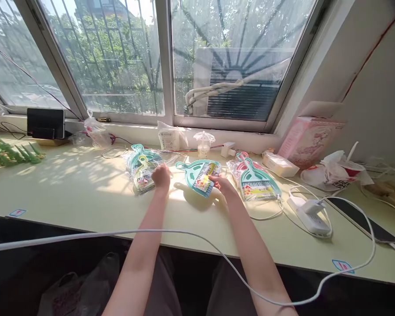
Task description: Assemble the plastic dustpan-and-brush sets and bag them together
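My right hand [223,183] grips the lower right end of a teal mini dustpan and brush set [193,174] with a flowered yellow label, tilted a little above the table. My left hand [161,177] is closed at the right edge of a pile of bagged dustpan and brush sets [140,153]; what its fingers hold is hidden. On top of that pile lies a small set with a lime-green handle [146,163]. To the right of my right hand, another pile holds a teal set [258,184] over pink ones, partly in clear plastic.
A white cable [181,231] crosses in front of my forearms. A power strip [307,215] and a phone [362,219] lie at the right. Along the window stand a lidded cup [204,145], a pink box [311,140] and a tablet [46,123].
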The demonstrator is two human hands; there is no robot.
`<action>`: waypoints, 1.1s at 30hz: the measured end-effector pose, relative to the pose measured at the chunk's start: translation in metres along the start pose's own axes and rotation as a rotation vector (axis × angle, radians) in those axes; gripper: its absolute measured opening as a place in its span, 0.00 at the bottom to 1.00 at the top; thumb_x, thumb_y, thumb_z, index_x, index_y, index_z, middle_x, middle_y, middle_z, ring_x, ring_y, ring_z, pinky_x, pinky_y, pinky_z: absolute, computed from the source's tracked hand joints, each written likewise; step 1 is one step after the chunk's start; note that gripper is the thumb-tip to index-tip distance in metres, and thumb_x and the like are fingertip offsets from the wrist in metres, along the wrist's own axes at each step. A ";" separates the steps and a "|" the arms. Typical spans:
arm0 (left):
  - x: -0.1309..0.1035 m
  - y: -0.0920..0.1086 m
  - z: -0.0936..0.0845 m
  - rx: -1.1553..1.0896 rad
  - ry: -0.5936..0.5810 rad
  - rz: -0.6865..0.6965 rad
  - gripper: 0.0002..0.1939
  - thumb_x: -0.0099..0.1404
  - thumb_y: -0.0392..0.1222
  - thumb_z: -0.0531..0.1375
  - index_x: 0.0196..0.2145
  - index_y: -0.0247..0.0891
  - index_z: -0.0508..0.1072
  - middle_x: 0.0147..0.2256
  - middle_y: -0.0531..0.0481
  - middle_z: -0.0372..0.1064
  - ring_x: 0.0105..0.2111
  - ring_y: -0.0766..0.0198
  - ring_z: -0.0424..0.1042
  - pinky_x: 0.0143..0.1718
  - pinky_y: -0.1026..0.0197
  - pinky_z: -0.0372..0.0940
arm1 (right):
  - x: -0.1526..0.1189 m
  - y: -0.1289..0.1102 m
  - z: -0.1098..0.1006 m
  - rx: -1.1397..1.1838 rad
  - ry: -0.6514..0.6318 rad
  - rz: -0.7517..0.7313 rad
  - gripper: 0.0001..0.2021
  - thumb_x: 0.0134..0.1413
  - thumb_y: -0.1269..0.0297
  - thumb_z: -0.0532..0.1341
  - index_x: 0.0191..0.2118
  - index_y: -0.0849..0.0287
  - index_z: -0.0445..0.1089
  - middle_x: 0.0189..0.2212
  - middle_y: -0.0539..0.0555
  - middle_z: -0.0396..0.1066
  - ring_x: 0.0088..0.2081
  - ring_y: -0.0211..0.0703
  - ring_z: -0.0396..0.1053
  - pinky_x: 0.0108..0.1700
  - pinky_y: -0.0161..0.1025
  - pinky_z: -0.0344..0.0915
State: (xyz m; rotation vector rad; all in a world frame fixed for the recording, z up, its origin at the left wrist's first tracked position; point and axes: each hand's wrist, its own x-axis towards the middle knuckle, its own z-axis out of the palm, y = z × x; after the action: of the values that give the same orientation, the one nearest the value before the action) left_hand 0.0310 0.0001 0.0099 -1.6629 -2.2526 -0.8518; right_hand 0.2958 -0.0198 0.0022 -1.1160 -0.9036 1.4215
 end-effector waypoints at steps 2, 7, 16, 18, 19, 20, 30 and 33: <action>-0.004 0.006 -0.001 -0.012 0.019 0.057 0.23 0.75 0.40 0.43 0.53 0.32 0.74 0.43 0.34 0.75 0.44 0.47 0.75 0.40 0.52 0.67 | 0.001 0.001 0.002 -0.039 -0.012 0.001 0.12 0.39 0.74 0.70 0.33 0.57 0.73 0.32 0.55 0.79 0.32 0.45 0.77 0.34 0.40 0.74; -0.018 0.024 -0.005 -0.060 0.038 0.257 0.23 0.72 0.36 0.47 0.60 0.33 0.71 0.51 0.32 0.73 0.50 0.46 0.73 0.50 0.47 0.67 | 0.001 0.004 0.017 0.032 0.007 -0.088 0.12 0.40 0.73 0.71 0.32 0.57 0.72 0.32 0.54 0.78 0.36 0.48 0.78 0.37 0.42 0.75; -0.013 0.013 -0.013 -0.242 0.085 0.209 0.27 0.71 0.33 0.47 0.64 0.36 0.67 0.60 0.32 0.65 0.58 0.42 0.66 0.59 0.39 0.60 | -0.007 -0.007 0.015 0.041 -0.051 -0.176 0.15 0.34 0.69 0.75 0.33 0.62 0.74 0.31 0.53 0.79 0.33 0.45 0.77 0.35 0.40 0.76; -0.013 0.013 -0.013 -0.223 0.084 0.212 0.27 0.71 0.33 0.46 0.64 0.37 0.68 0.60 0.33 0.66 0.58 0.42 0.65 0.59 0.40 0.60 | -0.005 -0.005 0.015 0.024 0.087 -0.178 0.14 0.35 0.71 0.74 0.31 0.61 0.73 0.29 0.52 0.78 0.31 0.43 0.77 0.32 0.38 0.75; -0.013 0.014 -0.013 -0.213 0.079 0.218 0.27 0.71 0.33 0.46 0.64 0.37 0.68 0.60 0.34 0.66 0.59 0.43 0.65 0.60 0.41 0.60 | -0.003 -0.003 0.015 0.016 0.176 -0.178 0.13 0.36 0.72 0.73 0.30 0.60 0.72 0.28 0.51 0.78 0.30 0.42 0.76 0.31 0.37 0.75; -0.014 0.015 -0.013 -0.206 0.073 0.225 0.27 0.71 0.33 0.46 0.63 0.38 0.68 0.60 0.36 0.66 0.59 0.44 0.64 0.60 0.42 0.60 | -0.002 -0.002 0.015 0.011 0.245 -0.175 0.12 0.37 0.73 0.72 0.30 0.59 0.71 0.26 0.50 0.77 0.29 0.42 0.76 0.30 0.37 0.75; -0.020 0.026 -0.012 -0.238 0.055 0.304 0.24 0.74 0.37 0.44 0.62 0.38 0.69 0.60 0.36 0.66 0.59 0.44 0.63 0.56 0.43 0.65 | -0.006 -0.002 0.027 0.085 -0.052 -0.044 0.12 0.37 0.76 0.73 0.32 0.62 0.74 0.28 0.54 0.79 0.29 0.45 0.77 0.35 0.42 0.76; -0.023 0.032 -0.018 -0.325 0.000 0.411 0.23 0.73 0.37 0.45 0.59 0.40 0.72 0.59 0.38 0.67 0.61 0.47 0.62 0.58 0.44 0.64 | -0.005 0.003 0.034 0.154 0.007 -0.090 0.13 0.37 0.75 0.73 0.32 0.61 0.72 0.27 0.52 0.78 0.29 0.43 0.76 0.35 0.41 0.75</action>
State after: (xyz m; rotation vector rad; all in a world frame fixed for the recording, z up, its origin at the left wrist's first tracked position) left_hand 0.0656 -0.0227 0.0237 -2.1597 -1.7370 -1.1436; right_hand 0.2627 -0.0236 0.0096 -0.9535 -0.8155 1.3880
